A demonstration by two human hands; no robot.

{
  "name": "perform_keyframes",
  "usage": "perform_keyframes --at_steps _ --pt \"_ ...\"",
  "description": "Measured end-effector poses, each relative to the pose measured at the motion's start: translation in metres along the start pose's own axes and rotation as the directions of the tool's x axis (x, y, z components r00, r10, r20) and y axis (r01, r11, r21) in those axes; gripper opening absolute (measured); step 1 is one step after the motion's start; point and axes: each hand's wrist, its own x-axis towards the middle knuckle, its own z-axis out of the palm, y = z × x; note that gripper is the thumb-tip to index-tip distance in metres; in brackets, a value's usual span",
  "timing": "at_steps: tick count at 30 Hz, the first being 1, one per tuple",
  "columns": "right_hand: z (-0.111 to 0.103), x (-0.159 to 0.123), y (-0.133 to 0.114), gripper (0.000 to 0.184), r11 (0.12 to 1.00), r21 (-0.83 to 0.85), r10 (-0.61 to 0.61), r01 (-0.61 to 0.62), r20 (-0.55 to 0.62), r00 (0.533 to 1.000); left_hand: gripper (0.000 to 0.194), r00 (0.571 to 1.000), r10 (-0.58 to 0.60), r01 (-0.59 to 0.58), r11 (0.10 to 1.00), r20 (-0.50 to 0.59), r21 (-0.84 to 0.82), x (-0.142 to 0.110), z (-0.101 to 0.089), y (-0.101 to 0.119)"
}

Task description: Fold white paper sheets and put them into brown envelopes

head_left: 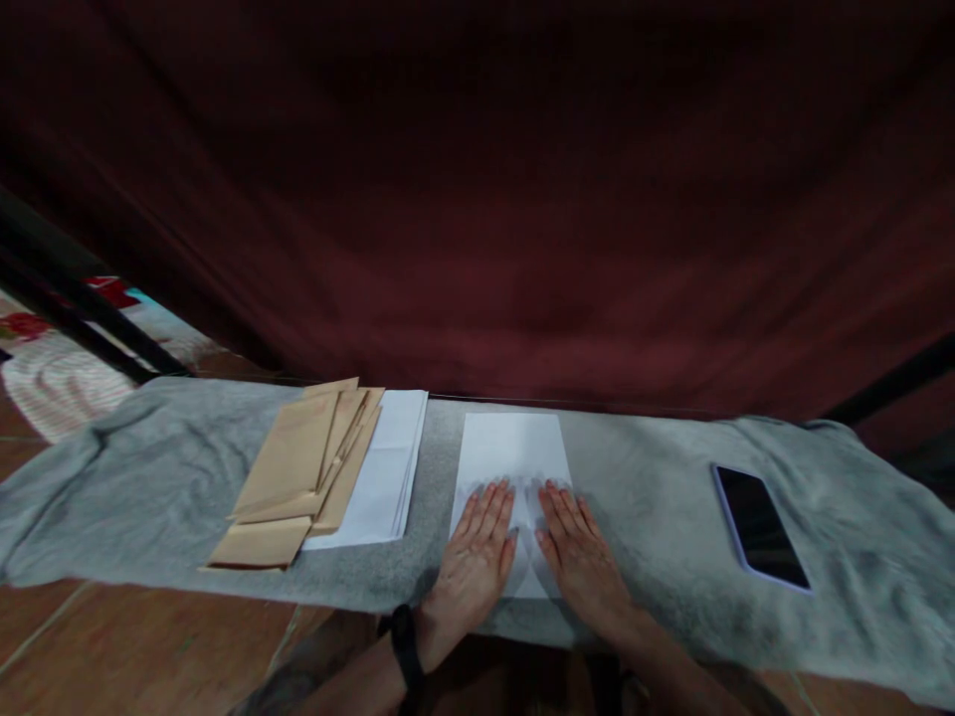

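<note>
A white sheet of paper (514,447) lies on the grey cloth in front of me. My left hand (477,542) rests flat on its lower left part, fingers stretched out and pointing away from me. Palm down, my right hand (578,557) lies on the lower right part of the same sheet, its fingers also extended. A narrow strip of paper shows between the two hands. Neither hand grips anything. To the left, brown envelopes (294,447) overlap in a pile, partly covering a stack of white paper sheets (384,477).
A phone (761,527) with a dark screen and a pale purple edge lies at the right. Grey cloth (649,497) covers the long surface. Behind it hangs a dark red curtain (522,249). Tiled floor (149,646) shows below, and dark bars (90,308) stand at the left.
</note>
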Motion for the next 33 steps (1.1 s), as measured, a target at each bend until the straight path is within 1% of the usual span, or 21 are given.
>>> perform_keyframes --at_steps 2,4,6,9,12,15,19,23,27,33 --pt "0.002 0.004 -0.006 0.055 0.999 0.022 -0.05 0.05 0.024 0.998 0.062 0.999 0.038 -0.037 0.999 0.029 -0.031 0.003 0.004 0.007" --pt "0.005 0.006 -0.011 0.054 0.997 0.024 -0.076 0.075 0.038 0.996 0.06 0.997 0.051 -0.049 0.998 0.054 -0.045 0.004 0.01 0.01" --pt "0.009 0.006 -0.013 0.054 0.997 0.008 -0.072 0.072 0.031 0.997 0.058 0.996 0.056 -0.052 0.997 0.072 -0.053 0.004 0.014 0.008" --pt "0.013 0.004 -0.015 0.057 0.999 -0.012 -0.041 0.041 0.003 0.999 0.055 0.996 0.04 -0.035 0.997 0.083 -0.067 0.007 0.017 -0.002" --pt "0.015 0.003 -0.016 0.059 0.999 -0.003 -0.033 0.033 -0.008 0.999 0.054 0.995 0.035 -0.027 0.996 0.093 -0.084 0.021 0.021 -0.013" --pt "0.015 0.002 -0.017 0.059 1.0 0.0 -0.028 0.028 -0.014 0.999 0.054 0.993 0.037 -0.028 0.996 0.109 -0.085 0.043 0.028 -0.021" --pt "0.017 0.001 -0.018 0.059 0.999 -0.028 -0.018 0.017 -0.031 0.999 0.054 0.99 -0.015 0.024 0.998 0.138 -0.061 0.076 0.038 -0.028" --pt "0.017 0.002 -0.021 0.059 0.999 -0.032 -0.007 0.005 -0.042 0.999 0.056 0.985 -0.109 0.116 0.992 0.131 -0.045 0.101 0.047 -0.036" --pt "0.015 0.003 -0.023 0.057 0.999 -0.025 0.019 -0.02 -0.056 0.998 0.057 0.976 -0.199 0.205 0.977 0.091 -0.054 0.118 0.057 -0.041" --pt "0.014 0.003 -0.022 0.059 0.999 -0.044 0.007 -0.009 -0.046 0.999 0.057 0.956 -0.288 0.291 0.954 0.059 -0.068 0.137 0.067 -0.042"
